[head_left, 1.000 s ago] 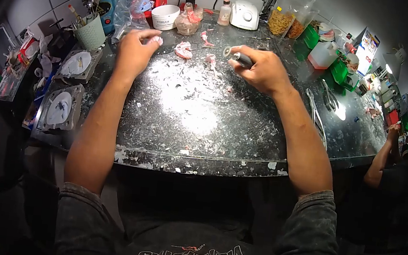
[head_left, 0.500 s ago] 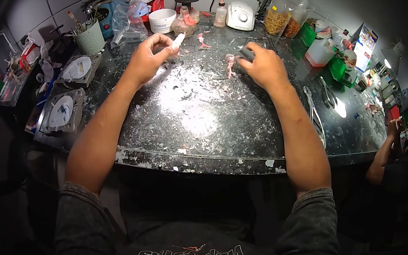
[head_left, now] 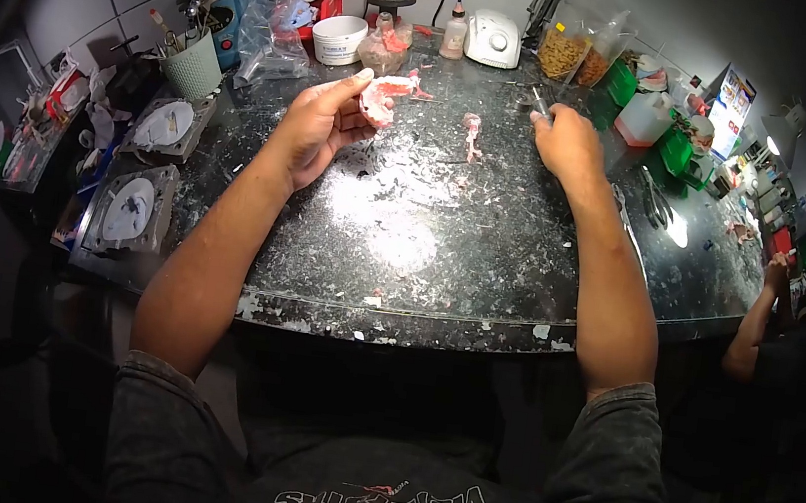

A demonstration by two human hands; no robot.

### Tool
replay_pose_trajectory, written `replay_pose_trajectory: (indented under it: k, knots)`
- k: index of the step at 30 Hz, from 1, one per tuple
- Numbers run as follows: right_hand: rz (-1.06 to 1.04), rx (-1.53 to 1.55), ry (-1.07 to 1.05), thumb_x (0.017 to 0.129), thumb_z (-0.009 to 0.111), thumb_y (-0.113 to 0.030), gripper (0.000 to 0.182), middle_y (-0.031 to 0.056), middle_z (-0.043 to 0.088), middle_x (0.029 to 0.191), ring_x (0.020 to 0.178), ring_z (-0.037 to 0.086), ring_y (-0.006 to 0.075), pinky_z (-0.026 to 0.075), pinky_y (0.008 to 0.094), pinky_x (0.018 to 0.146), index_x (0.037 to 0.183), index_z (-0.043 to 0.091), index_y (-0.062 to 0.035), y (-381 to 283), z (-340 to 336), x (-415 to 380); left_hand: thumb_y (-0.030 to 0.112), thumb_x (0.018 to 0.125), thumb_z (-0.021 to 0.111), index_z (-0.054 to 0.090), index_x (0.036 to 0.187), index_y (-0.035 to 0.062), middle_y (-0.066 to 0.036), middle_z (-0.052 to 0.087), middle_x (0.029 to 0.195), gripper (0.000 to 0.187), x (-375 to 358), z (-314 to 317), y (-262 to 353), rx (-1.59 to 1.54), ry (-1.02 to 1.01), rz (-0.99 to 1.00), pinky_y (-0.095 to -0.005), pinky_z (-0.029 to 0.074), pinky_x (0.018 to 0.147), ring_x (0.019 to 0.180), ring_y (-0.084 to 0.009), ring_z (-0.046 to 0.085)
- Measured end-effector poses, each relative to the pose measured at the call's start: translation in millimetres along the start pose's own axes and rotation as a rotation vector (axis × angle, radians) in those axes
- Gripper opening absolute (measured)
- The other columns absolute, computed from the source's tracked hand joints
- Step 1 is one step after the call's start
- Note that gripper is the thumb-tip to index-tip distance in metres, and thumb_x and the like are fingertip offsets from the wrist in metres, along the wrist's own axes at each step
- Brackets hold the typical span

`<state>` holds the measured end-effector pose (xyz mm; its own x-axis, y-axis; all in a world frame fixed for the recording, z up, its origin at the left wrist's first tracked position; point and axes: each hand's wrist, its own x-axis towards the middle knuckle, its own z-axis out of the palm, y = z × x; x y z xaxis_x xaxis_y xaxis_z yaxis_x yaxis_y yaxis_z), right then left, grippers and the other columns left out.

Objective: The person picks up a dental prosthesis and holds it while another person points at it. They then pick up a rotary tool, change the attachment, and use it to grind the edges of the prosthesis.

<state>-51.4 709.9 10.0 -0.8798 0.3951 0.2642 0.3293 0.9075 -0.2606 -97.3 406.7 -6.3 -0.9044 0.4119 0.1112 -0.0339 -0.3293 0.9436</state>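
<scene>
A pink and white curved piece (head_left: 377, 105), shaped like a denture, is held up between the thumb and fingers of my left hand (head_left: 323, 123). To the right, my right hand (head_left: 568, 141) grips a small dark cylindrical tool (head_left: 540, 101) that points away from me over the worktop (head_left: 483, 251). Between the two hands, a thin pink scrap (head_left: 473, 138) lies on the speckled black surface. Just beyond the held piece another pink scrap (head_left: 419, 91) shows on the worktop.
A white tub (head_left: 338, 41), a small bottle (head_left: 454, 36) and a white device (head_left: 494, 39) line the back. Plaster moulds (head_left: 132, 209) sit at left, pliers (head_left: 655, 199) at right. A co-worker's arm (head_left: 750, 326) shows at far right.
My left hand has turned, bringing the pink side of the held piece into view. My right hand has moved right with the dark tool. The camera view has shifted slightly.
</scene>
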Motion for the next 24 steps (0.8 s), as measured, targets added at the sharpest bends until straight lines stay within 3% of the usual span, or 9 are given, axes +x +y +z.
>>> replay_pose_trajectory:
  k: [3,6,8,10,13,15,16,19,24]
  knots:
    - [-0.055,0.094,0.094,0.093,0.058,-0.039,0.041,0.0222,0.068,0.107,0.098,0.066,0.0415,0.051,0.0482,0.087,0.109,0.066,-0.0022,-3.8,-1.0,-1.2,0.032,0.101,0.054,0.063,0.109,0.0048,-0.005,0.07,0.096,0.03,3.3,-4.4,-2.5,-0.008,0.017,-0.111,-0.026,0.05,0.075,0.084,-0.011,0.065]
    - [-0.193,0.385,0.172,0.095,0.059,-0.035,0.036,0.0176,0.071,0.094,0.084,0.07,0.0335,0.055,0.0419,0.075,0.104,0.066,-0.0007,-9.3,3.9,2.5,0.034,0.101,0.054,0.066,0.103,0.006,-0.002,0.069,0.088,0.03,0.4,-0.1,-1.0,0.051,0.031,-0.162,-0.0219,0.045,0.065,0.073,-0.0073,0.061]
    - [-0.312,1.143,-0.199,0.099,0.056,-0.033,0.032,0.0057,0.065,0.084,0.071,0.063,0.014,0.055,0.0298,0.067,0.102,0.065,-0.0019,-15.4,11.2,1.7,0.034,0.101,0.054,0.068,0.096,0.0057,0.001,0.066,0.079,0.032,-1.3,2.9,-2.5,0.357,-0.005,-0.083,-0.021,0.041,0.06,0.066,-0.0049,0.055]
    - [-0.295,1.318,-0.362,0.1,0.056,-0.026,0.026,0.004,0.063,0.086,0.074,0.064,0.0109,0.056,0.0259,0.065,0.105,0.064,-0.0017,-20.5,12.9,-5.8,0.03,0.1,0.053,0.074,0.088,0.0018,-0.002,0.062,0.063,0.037,-0.3,3.1,-5.4,0.824,-0.072,0.115,-0.0276,0.042,0.057,0.058,-0.0095,0.056]
    - [-0.353,1.398,-0.497,0.1,0.057,-0.027,0.027,0.0058,0.064,0.088,0.077,0.067,0.0133,0.059,0.0277,0.066,0.108,0.063,-0.0011,-28.4,15.1,-15.3,0.027,0.098,0.056,0.074,0.096,0.0031,-0.004,0.065,0.072,0.03,-3.0,7.5,-8.9,1.127,-0.194,0.21,-0.0289,0.046,0.062,0.066,-0.0136,0.06]
    - [-0.429,1.487,-0.515,0.098,0.06,-0.025,0.027,0.0064,0.064,0.093,0.08,0.069,0.0163,0.06,0.0299,0.068,0.11,0.062,-0.0013,-33.2,13.1,-19.4,0.026,0.095,0.061,0.074,0.099,0.0059,-0.007,0.068,0.087,0.025,4.1,5.7,-22.4,1.216,0.044,0.922,-0.0303,0.049,0.071,0.079,-0.0163,0.062]
    - [-0.474,1.513,-0.487,0.098,0.061,-0.025,0.027,0.007,0.064,0.095,0.082,0.07,0.0174,0.061,0.0312,0.07,0.111,0.061,-0.0013,-36.9,11.3,-21.6,0.026,0.095,0.061,0.074,0.099,0.0059,-0.007,0.068,0.087,0.025,-2.9,15.0,-14.7,1.225,0.041,0.929,-0.0303,0.049,0.071,0.079,-0.0163,0.062]
    - [-0.492,1.632,-0.412,0.097,0.063,-0.024,0.029,0.0093,0.065,0.102,0.088,0.07,0.0212,0.061,0.0359,0.081,0.113,0.057,-0.0005,-42.7,5.2,-28.6,0.026,0.096,0.063,0.062,0.124,0.0017,-0.008,0.066,0.115,0.037,-33.8,68.8,-19.5,0.635,-0.132,0.353,-0.029,0.046,0.087,0.102,-0.0148,0.06]
    - [-0.509,1.751,-0.414,0.1,0.056,-0.018,0.022,0.0132,0.065,0.102,0.101,0.066,0.023,0.054,0.0369,0.095,0.11,0.059,0.0015,-41.8,10.0,-19.6,0.025,0.093,0.062,0.06,0.108,0.005,-0.004,0.063,0.094,0.025,-23.7,114.9,-34.8,0.185,-0.184,-0.046,-0.0289,0.047,0.077,0.086,-0.0133,0.06]
